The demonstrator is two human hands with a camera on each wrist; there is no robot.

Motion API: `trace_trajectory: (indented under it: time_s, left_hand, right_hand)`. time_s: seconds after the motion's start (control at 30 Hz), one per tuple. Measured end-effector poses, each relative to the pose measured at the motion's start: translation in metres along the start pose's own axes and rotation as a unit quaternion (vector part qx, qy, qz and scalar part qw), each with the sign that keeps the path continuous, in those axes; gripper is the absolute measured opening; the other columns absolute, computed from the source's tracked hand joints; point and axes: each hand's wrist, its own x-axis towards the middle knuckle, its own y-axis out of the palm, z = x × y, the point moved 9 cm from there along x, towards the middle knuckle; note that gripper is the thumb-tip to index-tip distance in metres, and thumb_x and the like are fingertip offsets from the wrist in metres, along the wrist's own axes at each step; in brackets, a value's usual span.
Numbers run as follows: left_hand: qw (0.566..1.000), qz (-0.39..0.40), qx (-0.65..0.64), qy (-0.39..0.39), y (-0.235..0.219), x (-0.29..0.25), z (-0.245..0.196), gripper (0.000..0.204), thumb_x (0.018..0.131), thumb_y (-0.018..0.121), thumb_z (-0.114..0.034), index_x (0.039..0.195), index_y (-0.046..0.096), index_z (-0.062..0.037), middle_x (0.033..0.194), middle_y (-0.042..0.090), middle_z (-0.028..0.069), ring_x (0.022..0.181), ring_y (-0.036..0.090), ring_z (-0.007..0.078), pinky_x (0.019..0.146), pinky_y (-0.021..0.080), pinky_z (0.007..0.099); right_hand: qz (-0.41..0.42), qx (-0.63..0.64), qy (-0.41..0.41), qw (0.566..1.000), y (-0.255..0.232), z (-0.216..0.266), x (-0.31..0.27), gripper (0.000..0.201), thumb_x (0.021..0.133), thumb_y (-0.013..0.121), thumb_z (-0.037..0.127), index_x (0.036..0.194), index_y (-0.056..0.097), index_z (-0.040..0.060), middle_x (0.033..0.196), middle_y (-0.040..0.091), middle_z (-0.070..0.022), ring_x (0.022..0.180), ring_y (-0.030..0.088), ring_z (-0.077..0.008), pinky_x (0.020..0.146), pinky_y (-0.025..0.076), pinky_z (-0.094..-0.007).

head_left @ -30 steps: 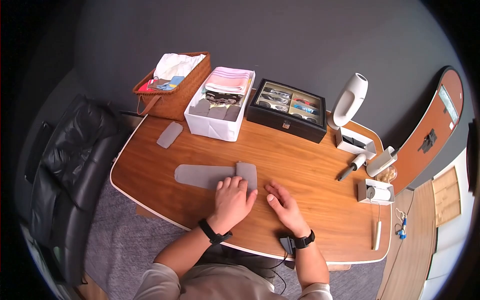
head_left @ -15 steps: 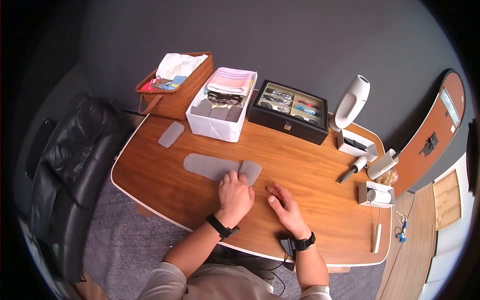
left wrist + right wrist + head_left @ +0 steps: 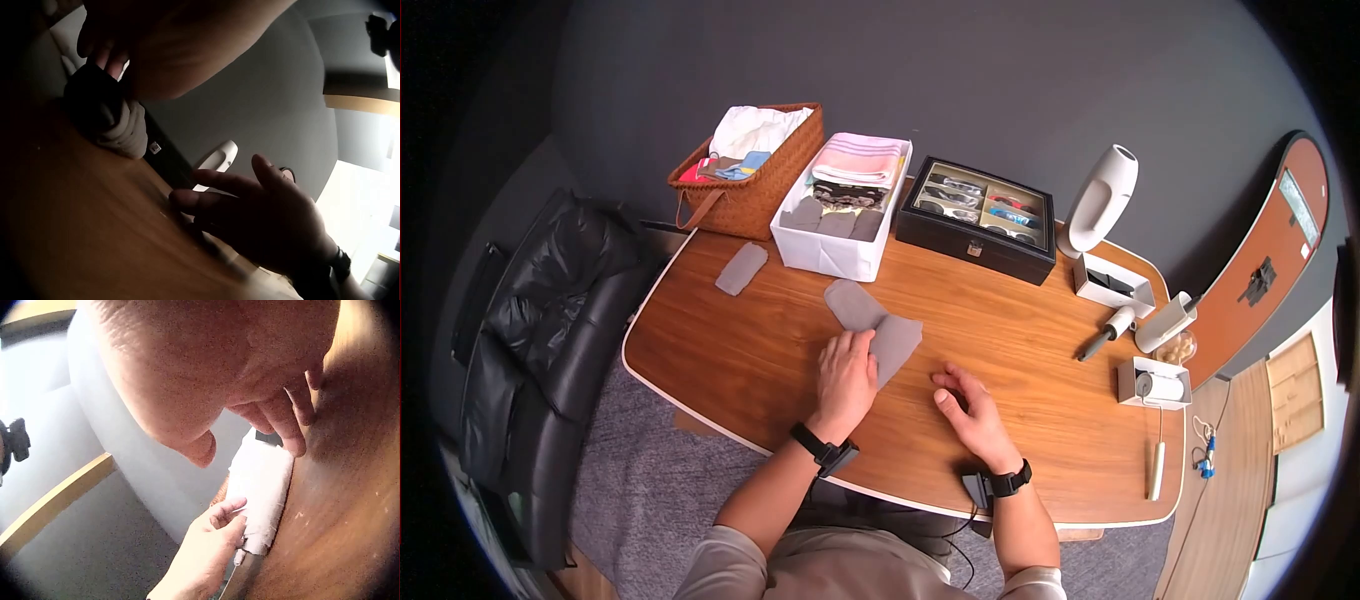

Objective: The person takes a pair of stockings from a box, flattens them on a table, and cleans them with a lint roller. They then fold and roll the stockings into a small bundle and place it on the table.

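A long grey cloth (image 3: 895, 345) lies bent on the wooden table, its rounded far part (image 3: 855, 305) angled to the upper left. At the near left edge of the cloth, the left hand (image 3: 845, 380) pinches it between thumb and fingers; the fingers partly cover it. In the right wrist view, the left hand (image 3: 197, 556) is at the bright-looking cloth (image 3: 259, 494). To the right of the cloth, the right hand (image 3: 978, 425) rests by the table surface with relaxed, slightly bent fingers, holding nothing. A smaller grey cloth (image 3: 742, 269) lies at the table's left.
Along the back stand a wicker basket (image 3: 790, 150), a white box (image 3: 825, 256) of folded cloths and a black glasses case (image 3: 970, 246). On the right are a white upright device (image 3: 1100, 200), a lint roller (image 3: 1108, 332) and small white boxes (image 3: 1165, 388).
The long cloth has turned, its left end swinging up and to the right. The left hand moved right and then back left with it. The right hand has hardly moved.
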Motion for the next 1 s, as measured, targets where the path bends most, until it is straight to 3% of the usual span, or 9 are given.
trace_trajectory:
  time_s: [0.13, 0.23, 0.37, 0.53, 0.57, 0.67, 0.7, 0.9, 1.0]
  left_hand:
    - [0.998, 0.039, -0.044, 0.005, 0.011, 0.002, 0.006, 0.029, 0.102, 0.068, -0.011, 0.129, 0.068, -0.0008, 0.127, 0.072, 0.0195, 0.117, 0.067, 0.0419, 0.104, 0.051, 0.0516]
    - [0.997, -0.001, -0.063, 0.052, 0.010, 0.004, 0.003, 0.033, 0.104, 0.067, -0.016, 0.134, 0.068, -0.0013, 0.131, 0.073, 0.0188, 0.118, 0.067, 0.0402, 0.103, 0.051, 0.0520]
    - [0.994, 0.066, 0.007, 0.086, 0.019, -0.002, -0.004, 0.041, 0.106, 0.066, -0.022, 0.144, 0.067, -0.0056, 0.138, 0.073, 0.0137, 0.122, 0.066, 0.0353, 0.104, 0.050, 0.0501]
    - [0.976, 0.194, 0.026, 0.099, 0.016, -0.024, -0.042, 0.047, 0.107, 0.066, -0.027, 0.151, 0.065, -0.0106, 0.142, 0.072, 0.0066, 0.128, 0.063, 0.0292, 0.106, 0.047, 0.0481]
    - [0.966, 0.251, 0.009, 0.067, 0.016, -0.024, -0.046, 0.049, 0.107, 0.066, -0.027, 0.153, 0.064, -0.0094, 0.151, 0.067, 0.0105, 0.137, 0.059, 0.0319, 0.115, 0.044, 0.0498]
    - [0.976, 0.144, 0.049, 0.155, 0.015, -0.022, -0.044, 0.053, 0.109, 0.063, -0.030, 0.157, 0.060, -0.0080, 0.164, 0.056, 0.0157, 0.153, 0.049, 0.0358, 0.127, 0.035, 0.0529]
    - [0.973, 0.167, 0.053, 0.149, 0.022, -0.023, -0.037, 0.054, 0.110, 0.061, -0.031, 0.159, 0.058, -0.0076, 0.167, 0.053, 0.0171, 0.156, 0.044, 0.0376, 0.130, 0.032, 0.0547]
    - [0.962, 0.225, 0.097, 0.122, 0.035, -0.041, -0.009, 0.060, 0.112, 0.053, -0.039, 0.164, 0.052, -0.0078, 0.174, 0.044, 0.0211, 0.162, 0.036, 0.0463, 0.132, 0.025, 0.0643]
    - [0.956, 0.233, 0.131, 0.124, 0.027, -0.046, -0.013, 0.059, 0.112, 0.054, -0.038, 0.164, 0.053, -0.0089, 0.174, 0.043, 0.0220, 0.162, 0.036, 0.0457, 0.132, 0.025, 0.0630]
  right_hand:
    - [0.001, -0.003, 0.004, 1.000, 0.000, -0.001, 0.000, 0.060, 0.106, 0.076, 0.030, 0.151, 0.059, -0.0056, 0.132, 0.078, -0.0199, 0.128, 0.068, -0.0356, 0.113, 0.050, -0.0446]
    - [-0.003, 0.004, 0.017, 1.000, -0.002, -0.005, 0.000, 0.058, 0.106, 0.076, 0.030, 0.150, 0.061, -0.0048, 0.134, 0.077, -0.0205, 0.129, 0.068, -0.0359, 0.113, 0.050, -0.0444]
    - [-0.007, -0.042, -0.005, 0.999, -0.006, 0.003, 0.001, 0.054, 0.106, 0.075, 0.028, 0.150, 0.063, -0.0011, 0.145, 0.071, -0.0219, 0.137, 0.063, -0.0386, 0.118, 0.048, -0.0450]
    - [0.045, -0.100, -0.097, 0.989, -0.002, 0.042, 0.000, 0.053, 0.107, 0.073, 0.031, 0.154, 0.064, 0.0082, 0.165, 0.057, -0.0165, 0.161, 0.039, -0.0409, 0.132, 0.027, -0.0568]
    - [0.067, -0.118, -0.108, 0.985, 0.002, 0.046, -0.001, 0.054, 0.107, 0.073, 0.032, 0.155, 0.064, 0.0101, 0.169, 0.055, -0.0151, 0.166, 0.033, -0.0410, 0.134, 0.022, -0.0593]
    - [0.113, -0.153, -0.099, 0.977, 0.013, 0.050, -0.006, 0.056, 0.108, 0.070, 0.041, 0.157, 0.064, 0.0133, 0.175, 0.047, -0.0125, 0.170, 0.022, -0.0401, 0.135, 0.011, -0.0622]
    - [0.128, -0.167, -0.091, 0.973, 0.015, 0.047, -0.007, 0.056, 0.109, 0.068, 0.045, 0.156, 0.065, 0.0153, 0.177, 0.043, -0.0121, 0.171, 0.017, -0.0404, 0.135, 0.010, -0.0615]
    - [0.096, -0.277, -0.095, 0.951, 0.014, 0.046, -0.012, 0.051, 0.106, 0.071, 0.042, 0.149, 0.072, 0.0155, 0.171, 0.051, -0.0129, 0.165, 0.030, -0.0429, 0.134, 0.013, -0.0653]
    - [0.058, -0.304, -0.120, 0.943, 0.006, 0.055, -0.009, 0.045, 0.103, 0.074, 0.033, 0.143, 0.074, 0.0124, 0.160, 0.062, -0.0132, 0.153, 0.045, -0.0434, 0.130, 0.025, -0.0630]
